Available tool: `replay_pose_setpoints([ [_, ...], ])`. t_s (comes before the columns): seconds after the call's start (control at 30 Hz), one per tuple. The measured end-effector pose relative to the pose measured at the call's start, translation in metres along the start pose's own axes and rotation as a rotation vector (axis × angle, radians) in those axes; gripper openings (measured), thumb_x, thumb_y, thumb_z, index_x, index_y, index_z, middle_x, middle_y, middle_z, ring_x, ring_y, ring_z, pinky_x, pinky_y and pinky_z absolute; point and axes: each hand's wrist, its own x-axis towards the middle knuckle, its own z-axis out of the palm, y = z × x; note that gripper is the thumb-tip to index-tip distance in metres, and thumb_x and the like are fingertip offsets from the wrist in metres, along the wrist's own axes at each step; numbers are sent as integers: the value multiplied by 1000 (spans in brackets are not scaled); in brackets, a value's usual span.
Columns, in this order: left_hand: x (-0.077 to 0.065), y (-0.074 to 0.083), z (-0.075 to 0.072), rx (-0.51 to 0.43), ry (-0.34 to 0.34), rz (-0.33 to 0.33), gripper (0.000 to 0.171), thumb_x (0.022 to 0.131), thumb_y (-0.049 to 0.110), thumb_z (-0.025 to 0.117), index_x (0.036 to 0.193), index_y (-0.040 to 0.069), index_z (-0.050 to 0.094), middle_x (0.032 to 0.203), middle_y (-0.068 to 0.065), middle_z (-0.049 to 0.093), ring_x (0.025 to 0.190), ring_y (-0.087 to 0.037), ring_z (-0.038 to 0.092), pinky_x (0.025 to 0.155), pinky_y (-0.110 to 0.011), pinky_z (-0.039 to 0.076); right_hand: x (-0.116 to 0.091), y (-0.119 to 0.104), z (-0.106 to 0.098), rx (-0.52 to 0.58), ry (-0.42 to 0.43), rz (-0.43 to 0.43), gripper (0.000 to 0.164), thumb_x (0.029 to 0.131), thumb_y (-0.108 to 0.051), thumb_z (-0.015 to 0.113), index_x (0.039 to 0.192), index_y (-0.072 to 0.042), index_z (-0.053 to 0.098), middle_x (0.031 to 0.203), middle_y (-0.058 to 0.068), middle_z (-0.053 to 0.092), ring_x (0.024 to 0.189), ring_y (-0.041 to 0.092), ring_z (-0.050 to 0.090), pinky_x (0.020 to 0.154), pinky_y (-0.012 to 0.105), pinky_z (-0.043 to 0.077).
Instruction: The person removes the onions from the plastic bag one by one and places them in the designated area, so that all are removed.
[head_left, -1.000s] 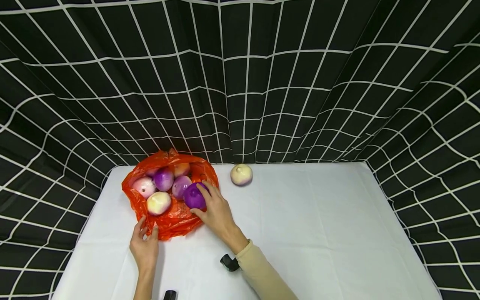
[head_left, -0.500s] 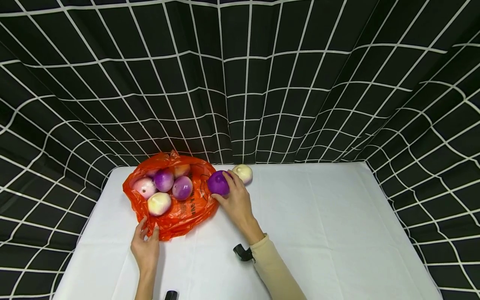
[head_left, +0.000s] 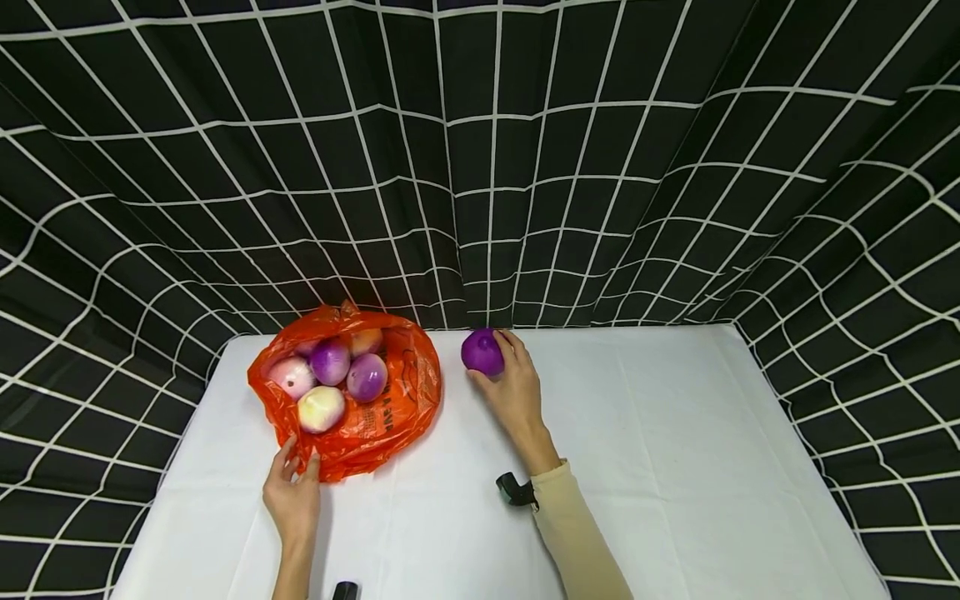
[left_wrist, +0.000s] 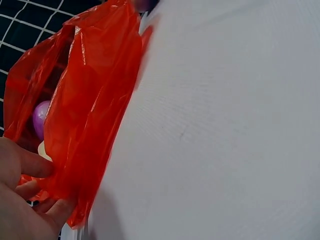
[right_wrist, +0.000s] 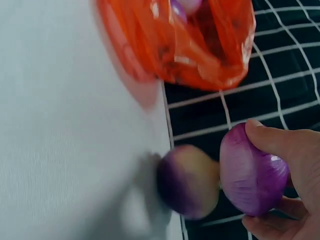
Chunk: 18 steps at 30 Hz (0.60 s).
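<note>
My right hand (head_left: pixel 516 396) holds a glossy purple onion (head_left: pixel 480 353) between thumb and fingers at the back of the table. In the right wrist view, a pale onion with a purple base (right_wrist: pixel 192 182) sits on the table right beside the held one; from the head camera the held onion covers it. My left hand (head_left: pixel 292 498) pinches the near edge of a red plastic bag (head_left: pixel 416 375), its thumb and fingers around the film in the left wrist view. Inside the open bag lie several onions, among them a whitish one (head_left: pixel 321 409) and a purple one (head_left: pixel 367 377).
A white cloth covers the table (head_left: pixel 675 458). Behind it and along both sides hangs a black curtain with white grid lines (head_left: pixel 570 208). A small black device (head_left: pixel 516 490) is on the right wrist, and another black piece (head_left: pixel 346 591) shows at the bottom edge.
My right hand has lifted the purple onion out of the bag and carried it right, over to the pale onion. My left hand has stayed at the bag's edge.
</note>
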Motion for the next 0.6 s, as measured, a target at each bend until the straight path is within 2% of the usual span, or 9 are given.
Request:
replay_pose_setpoints([
  [0.07,0,1,0,-20,-1,-17,45,89,-4,64,133,-1,57,127,-26,56,93,-4,52,70,-2,42,1,6,-3,3,14,9,74,70,-25,89,133,-1,57,137,16,53,126,32,52,103,45,43],
  [0.23,0,0,1,-30,3,-33,45,88,-5,63,133,-1,57,126,-25,57,91,0,51,70,-2,42,4,23,-11,23,55,49,75,71,-22,89,134,1,56,138,19,52,128,34,50,105,46,41],
  [0.47,0,-3,2,-15,-4,-29,45,88,-5,62,133,-1,58,125,-22,57,91,-1,51,68,-2,43,8,48,-23,24,84,160,75,72,-22,88,135,2,54,140,18,50,130,35,48,107,46,38],
  [0.6,0,-3,2,-14,1,-21,44,89,-5,62,132,-1,58,124,-22,57,91,-1,52,68,-2,43,8,54,-27,36,92,173,75,72,-21,88,135,2,54,140,19,50,129,37,49,105,49,39],
])
